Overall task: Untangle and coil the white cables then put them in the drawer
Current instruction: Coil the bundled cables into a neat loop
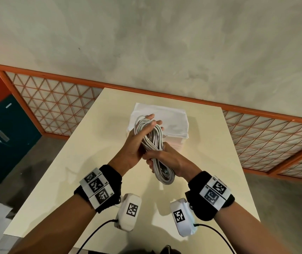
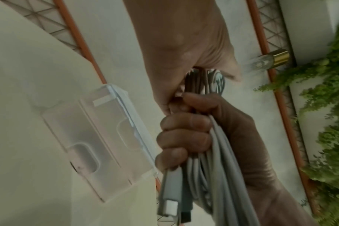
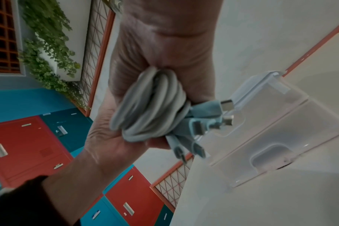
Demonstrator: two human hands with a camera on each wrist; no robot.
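Note:
A coil of white cables (image 1: 154, 136) hangs in the air over the cream table (image 1: 69, 162), held by both hands. My left hand (image 1: 139, 140) wraps the upper loops, its fingertips (image 1: 151, 117) showing past the coil. Below it, my right hand (image 1: 166, 158) grips the middle of the bundle, and the lowest loop (image 1: 165, 176) hangs beneath. In the left wrist view the right hand's fingers (image 2: 184, 130) curl round the cables (image 2: 219, 152), with plugs (image 2: 170, 198) sticking out below. A white translucent drawer unit (image 1: 174, 121) stands on the table behind the hands, both drawers pushed in.
An orange-framed lattice railing (image 1: 55, 101) runs behind the table along a grey wall. A blue locker (image 1: 3, 136) stands at the left, and red and blue lockers (image 3: 29, 145) show in the right wrist view. Green plants (image 2: 335, 107) hang off to the side.

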